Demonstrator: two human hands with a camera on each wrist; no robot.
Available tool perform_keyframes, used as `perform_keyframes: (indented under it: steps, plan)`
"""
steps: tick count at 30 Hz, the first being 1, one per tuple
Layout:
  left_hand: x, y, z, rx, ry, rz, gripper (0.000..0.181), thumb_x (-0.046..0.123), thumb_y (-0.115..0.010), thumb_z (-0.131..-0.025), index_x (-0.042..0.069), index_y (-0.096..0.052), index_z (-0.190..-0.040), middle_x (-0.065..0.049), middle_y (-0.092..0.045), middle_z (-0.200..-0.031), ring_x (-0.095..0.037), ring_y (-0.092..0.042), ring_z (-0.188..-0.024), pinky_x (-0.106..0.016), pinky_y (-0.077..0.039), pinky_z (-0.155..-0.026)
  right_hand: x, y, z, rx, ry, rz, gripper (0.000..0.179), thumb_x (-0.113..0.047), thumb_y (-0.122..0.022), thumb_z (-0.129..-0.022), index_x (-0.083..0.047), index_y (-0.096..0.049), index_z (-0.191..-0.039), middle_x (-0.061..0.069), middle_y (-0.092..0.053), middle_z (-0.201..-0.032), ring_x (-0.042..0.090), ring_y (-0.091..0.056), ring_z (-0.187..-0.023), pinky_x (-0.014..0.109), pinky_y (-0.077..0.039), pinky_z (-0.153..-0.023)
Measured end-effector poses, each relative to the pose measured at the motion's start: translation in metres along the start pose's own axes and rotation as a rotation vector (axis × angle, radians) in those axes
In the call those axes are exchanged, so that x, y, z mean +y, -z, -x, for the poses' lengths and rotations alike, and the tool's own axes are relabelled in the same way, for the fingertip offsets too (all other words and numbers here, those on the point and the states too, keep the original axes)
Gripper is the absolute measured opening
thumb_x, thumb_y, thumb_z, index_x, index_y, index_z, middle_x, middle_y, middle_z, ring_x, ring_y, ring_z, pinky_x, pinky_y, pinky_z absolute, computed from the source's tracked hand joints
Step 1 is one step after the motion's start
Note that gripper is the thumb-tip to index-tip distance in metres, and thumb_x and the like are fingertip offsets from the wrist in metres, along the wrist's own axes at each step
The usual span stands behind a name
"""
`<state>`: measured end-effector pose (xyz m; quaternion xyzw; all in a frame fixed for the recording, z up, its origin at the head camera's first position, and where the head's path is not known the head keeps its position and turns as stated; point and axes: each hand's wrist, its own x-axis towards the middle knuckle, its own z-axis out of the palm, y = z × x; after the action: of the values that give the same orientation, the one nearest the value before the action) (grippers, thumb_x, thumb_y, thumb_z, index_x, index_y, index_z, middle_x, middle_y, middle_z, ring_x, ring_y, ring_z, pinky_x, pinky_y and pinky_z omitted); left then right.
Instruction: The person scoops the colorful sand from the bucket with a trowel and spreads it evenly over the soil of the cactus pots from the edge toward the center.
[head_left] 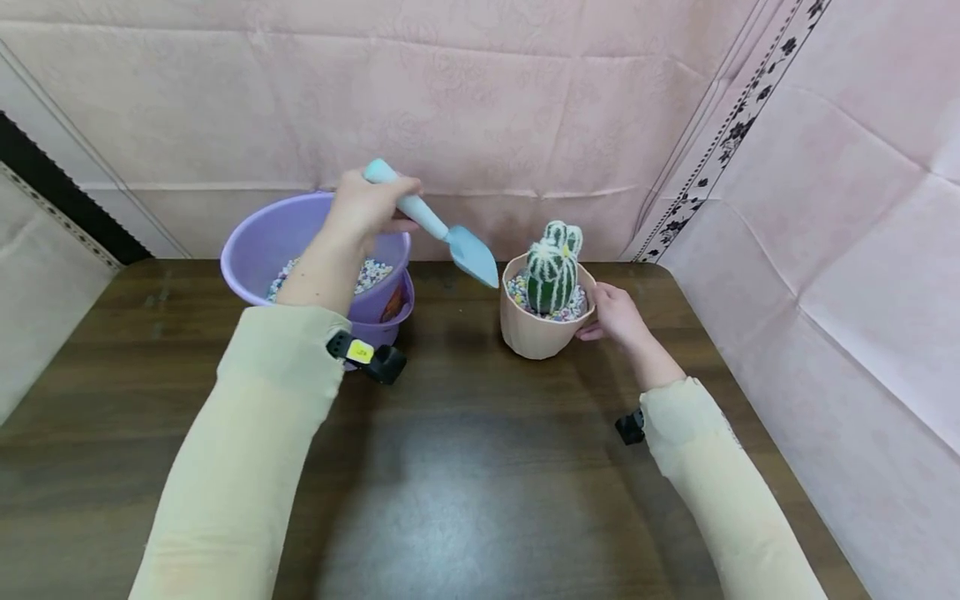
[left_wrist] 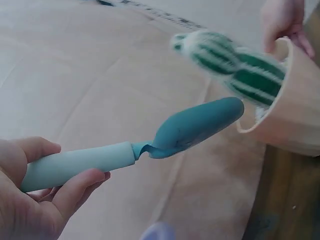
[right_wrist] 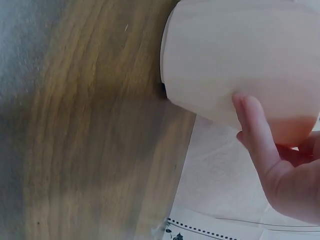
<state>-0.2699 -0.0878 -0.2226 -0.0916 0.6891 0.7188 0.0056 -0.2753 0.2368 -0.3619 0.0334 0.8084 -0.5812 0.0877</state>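
My left hand [head_left: 367,204] grips the pale handle of a light blue hand trowel [head_left: 471,254], fingers and thumb around it. The trowel's blade points right and down, its tip close to the left rim of a cream flowerpot [head_left: 536,333]. In the left wrist view the blade [left_wrist: 200,125] carries nothing visible on the side that shows. A knitted green-and-white cactus [head_left: 551,279] stands upright in the pot among small pastel pebbles [head_left: 517,288]. My right hand [head_left: 617,312] holds the pot at its right side, with a digit flat on the wall [right_wrist: 215,60] in the right wrist view.
A purple basin [head_left: 258,246] with pebbles [head_left: 373,275] inside stands behind my left forearm, with another purple container [head_left: 408,302] under its right side. Pinkish cloth [head_left: 480,100] hangs behind the dark wooden table [head_left: 450,467] and along its right side.
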Motion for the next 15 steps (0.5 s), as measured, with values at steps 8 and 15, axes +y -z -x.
perform_keyframes:
  steps: [8,15]
  plan:
    - [0.011,0.038,0.004,0.006,-0.009,0.154,0.008,0.006,-0.064,-0.085,0.007,-0.056,-0.086,-0.002,-0.064,-0.079,-0.011,-0.066,-0.061,-0.022,-0.06,-0.057,-0.005,0.002,-0.016,0.068,0.02,0.219,0.047,-0.026,-0.027,-0.103,0.001,-0.041,-0.138,0.029,-0.046,-0.133,0.028,-0.063,-0.093,0.042,-0.058,-0.087]
    - [0.015,0.063,0.003,0.023,0.008,0.206,0.009,0.007,-0.066,-0.084,0.007,-0.059,-0.088,-0.004,-0.064,-0.084,-0.013,-0.067,-0.065,-0.024,-0.061,-0.06,-0.007,0.001,-0.027,0.099,0.15,0.484,0.043,-0.024,-0.031,-0.102,0.001,-0.048,-0.133,0.023,-0.047,-0.138,0.036,-0.041,-0.13,0.046,-0.034,-0.114]
